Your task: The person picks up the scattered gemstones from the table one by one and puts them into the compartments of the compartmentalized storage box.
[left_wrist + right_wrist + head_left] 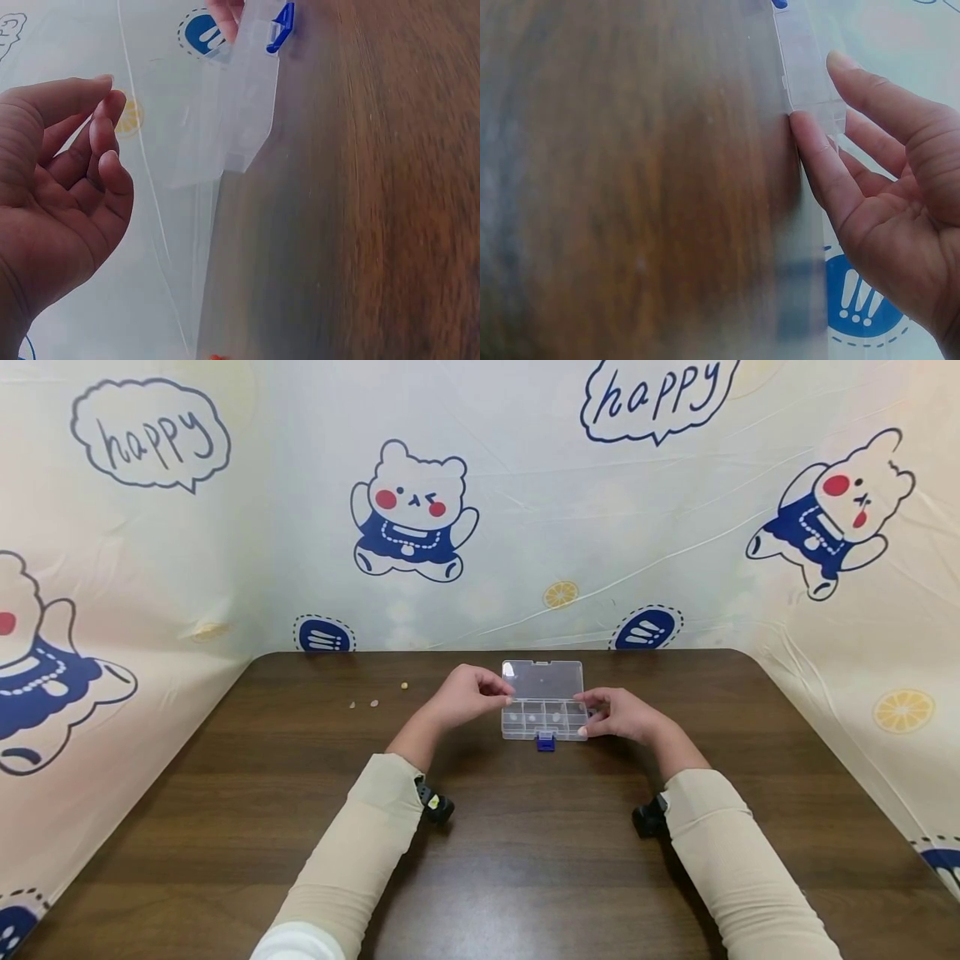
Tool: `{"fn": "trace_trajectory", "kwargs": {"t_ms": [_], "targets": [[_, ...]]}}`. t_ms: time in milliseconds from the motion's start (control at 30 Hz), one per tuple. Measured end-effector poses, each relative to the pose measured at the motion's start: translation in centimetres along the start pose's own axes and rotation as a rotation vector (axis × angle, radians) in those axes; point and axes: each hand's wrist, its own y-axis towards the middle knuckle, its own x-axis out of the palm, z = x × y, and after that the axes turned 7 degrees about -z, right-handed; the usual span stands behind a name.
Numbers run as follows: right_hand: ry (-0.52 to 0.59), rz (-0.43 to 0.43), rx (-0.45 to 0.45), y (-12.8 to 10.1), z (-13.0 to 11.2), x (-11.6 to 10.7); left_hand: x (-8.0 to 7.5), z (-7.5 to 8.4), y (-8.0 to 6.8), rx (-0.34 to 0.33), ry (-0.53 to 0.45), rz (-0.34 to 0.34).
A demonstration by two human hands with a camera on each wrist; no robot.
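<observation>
A clear plastic compartment box (543, 718) lies on the brown table (525, 860) with its lid (542, 679) open toward the wall and a blue latch (545, 742) at the front. Small pieces lie in some compartments. My left hand (501, 692) hovers at the box's left end with fingers loosely curled; in the left wrist view, the left hand (109, 90) has nothing visible between thumb and index, and the box (240, 97) lies just beyond it. My right hand (591, 710) holds the right end. In the right wrist view, its thumb (814, 157) and index press the box (806, 67) from both sides.
Three small beads (373, 702) lie on the table left of my left hand, one yellow (403, 685) further back. A cartoon-printed cloth (412, 527) walls the table at the back and both sides. Wrist cameras (438, 806) sit under both sleeves.
</observation>
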Motion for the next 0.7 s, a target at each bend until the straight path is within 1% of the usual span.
{"fn": "trace_trajectory", "kwargs": {"t_ms": [233, 400, 533, 700], "targets": [[0.01, -0.001, -0.003, 0.0, 0.1, -0.1, 0.3, 0.5, 0.7, -0.003, 0.01, -0.028], [-0.003, 0.005, -0.01, 0.2, 0.2, -0.1, 0.5, 0.7, 1.3, -0.006, 0.006, -0.048], [-0.015, 0.01, -0.008, 0.3, 0.3, -0.2, 0.8, 0.9, 1.7, 0.0, 0.005, -0.07], [-0.018, 0.009, -0.007, 0.3, 0.2, -0.2, 1.1, 1.1, 2.3, 0.012, 0.027, -0.1]]}}
